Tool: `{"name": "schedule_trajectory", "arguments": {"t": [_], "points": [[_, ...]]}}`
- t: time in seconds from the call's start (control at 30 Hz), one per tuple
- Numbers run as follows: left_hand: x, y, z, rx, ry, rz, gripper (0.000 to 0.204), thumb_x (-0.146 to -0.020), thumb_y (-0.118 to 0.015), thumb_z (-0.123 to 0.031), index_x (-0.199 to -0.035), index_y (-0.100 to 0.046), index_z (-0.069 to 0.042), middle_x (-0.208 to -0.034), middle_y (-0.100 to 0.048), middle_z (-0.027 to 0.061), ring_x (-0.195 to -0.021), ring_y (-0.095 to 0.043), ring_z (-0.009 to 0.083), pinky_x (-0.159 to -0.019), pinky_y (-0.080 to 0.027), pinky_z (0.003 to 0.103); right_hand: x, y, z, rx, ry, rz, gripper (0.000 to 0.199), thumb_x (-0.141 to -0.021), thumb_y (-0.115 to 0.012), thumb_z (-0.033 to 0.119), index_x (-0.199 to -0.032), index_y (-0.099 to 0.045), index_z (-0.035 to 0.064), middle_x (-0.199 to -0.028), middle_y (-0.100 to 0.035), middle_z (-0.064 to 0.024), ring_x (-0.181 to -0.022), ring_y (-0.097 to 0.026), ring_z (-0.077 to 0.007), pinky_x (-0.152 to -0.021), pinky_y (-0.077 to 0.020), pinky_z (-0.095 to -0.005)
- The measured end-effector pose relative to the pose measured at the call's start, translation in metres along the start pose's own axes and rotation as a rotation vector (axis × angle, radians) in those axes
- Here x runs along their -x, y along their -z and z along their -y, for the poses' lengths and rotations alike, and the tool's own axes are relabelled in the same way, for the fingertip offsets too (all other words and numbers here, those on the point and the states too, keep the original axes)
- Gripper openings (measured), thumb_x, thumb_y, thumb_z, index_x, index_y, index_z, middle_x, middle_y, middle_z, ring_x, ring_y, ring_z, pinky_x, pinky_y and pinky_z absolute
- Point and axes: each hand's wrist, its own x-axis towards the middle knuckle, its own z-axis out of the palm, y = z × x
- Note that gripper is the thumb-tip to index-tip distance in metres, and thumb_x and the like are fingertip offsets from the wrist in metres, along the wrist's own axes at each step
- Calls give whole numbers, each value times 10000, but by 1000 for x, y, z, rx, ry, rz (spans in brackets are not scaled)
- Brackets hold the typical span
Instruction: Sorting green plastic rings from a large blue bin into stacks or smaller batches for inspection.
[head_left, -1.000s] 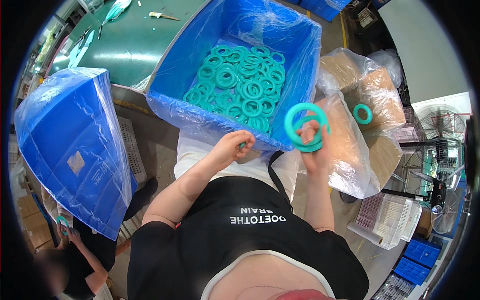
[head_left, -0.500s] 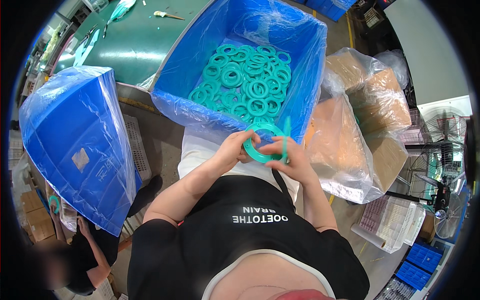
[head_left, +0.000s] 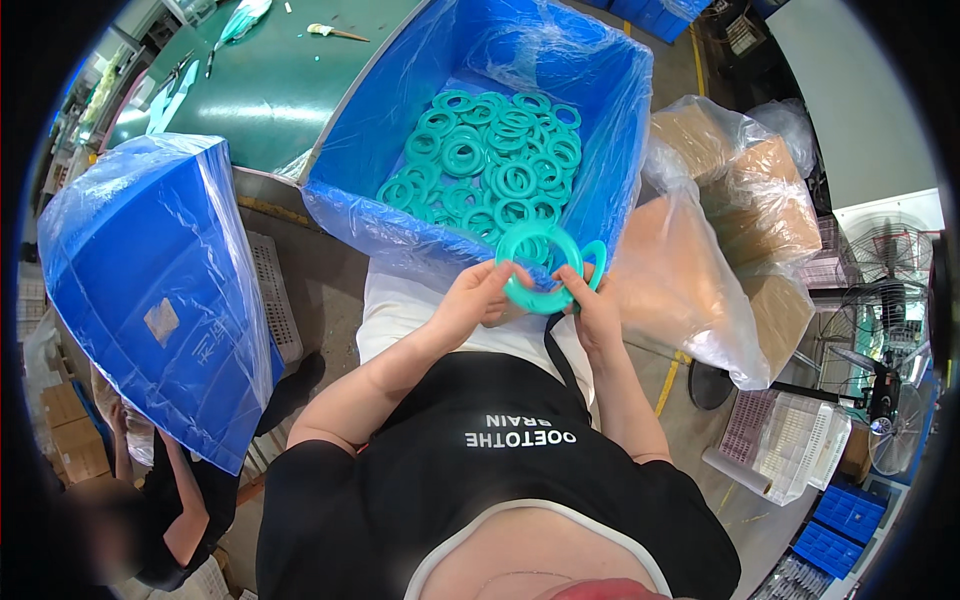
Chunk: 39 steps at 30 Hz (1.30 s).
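A turquoise plastic ring (head_left: 541,304) is held up in front of my waist, at the near edge of the blue bin. My left hand (head_left: 484,294) pinches its left side. The fingers of my right hand (head_left: 597,312) are closed on its lower right side. A second turquoise ring (head_left: 600,254) shows nearly edge-on at my right hand, partly hidden behind the fingers. Beyond my hands, a heap of similar turquoise rings (head_left: 515,180) lies in the plastic-lined blue bin (head_left: 375,130).
A green table (head_left: 270,90) holds a small brush (head_left: 338,32) at the far left. Another blue bin (head_left: 150,270) stands tilted at left, with a co-worker's arm (head_left: 185,505) below it. Bagged cardboard boxes (head_left: 770,205) and a fan (head_left: 893,415) stand at right.
The held ring has lifted slightly and turned more face-on. My right fingers, spread and blurred before, have closed on its edge. The clear plastic at right has shifted. The co-worker's ring is out of sight.
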Motion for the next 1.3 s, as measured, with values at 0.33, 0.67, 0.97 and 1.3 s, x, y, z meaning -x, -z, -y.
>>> {"name": "schedule_trajectory", "arguments": {"t": [0.33,0.67,0.97,1.3], "points": [[1,-24,5,-446,-323,-115,254,-852,-637,-28,-1082,-529,-39,-811,-545,-30,-627,-410,-5,-531,-325,159,10,-25,-17,-173,-5,66,200,-862,-672,222,-919,-583,52,-732,-551,4,-602,-481,-71,-534,-348,-222],[-5,-15,24,-350,-333,-76,233,-886,-602,-52,-1091,-492,-43,-959,-557,13,-835,-503,51,-697,-427,215,9,-22,-14,-255,46,-48,130,-890,-633,173,-876,-558,68,-689,-536,8,-559,-494,-75,-505,-366,-213],[-5,-16,41,-372,-486,-66,252,-933,-513,-55,-1156,-398,-42,-1018,-525,38,-885,-503,67,-733,-427,225,13,-27,-5,-127,145,-25,138,-886,-632,192,-886,-562,72,-693,-541,13,-567,-498,-67,-515,-369,-204],[2,-23,37,-406,-524,-69,243,-939,-489,-59,-1156,-385,-22,-979,-512,55,-852,-503,89,-727,-420,241,16,-28,-12,-108,210,-15,158,-894,-621,203,-903,-547,63,-694,-544,3,-571,-504,-75,-508,-377,-206]]}}
